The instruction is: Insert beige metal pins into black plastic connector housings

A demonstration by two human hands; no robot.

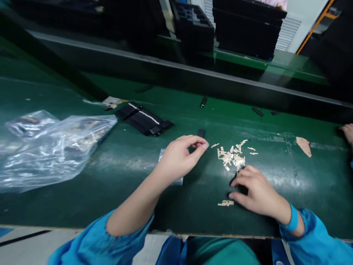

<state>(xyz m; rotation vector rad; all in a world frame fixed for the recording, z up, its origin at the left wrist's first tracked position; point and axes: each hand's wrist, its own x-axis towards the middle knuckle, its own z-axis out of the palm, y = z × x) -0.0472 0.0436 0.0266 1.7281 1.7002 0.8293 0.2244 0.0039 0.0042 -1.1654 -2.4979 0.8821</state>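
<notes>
My left hand (180,154) hovers left of a loose pile of small flat cream-coloured pieces (231,157). Its thumb and index finger are pinched together; whatever they hold, if anything, is too small to make out. Under that hand and wrist, a small clear plastic bag (178,181) is mostly covered. My right hand (255,189), with a blue band on the wrist, is at the near right side of the pile, thumb and fingers apart. Just left of its thumb, a few similar small pieces (225,203) lie together on the green tabletop (193,217).
Large clear plastic bags (60,147) with contents lie at left, beside a black strapped bundle (145,119). Small black parts (203,102) lie farther back. A brown scrap (304,146) is at right, near another person's hand (348,133). A dark rail (176,70) runs behind.
</notes>
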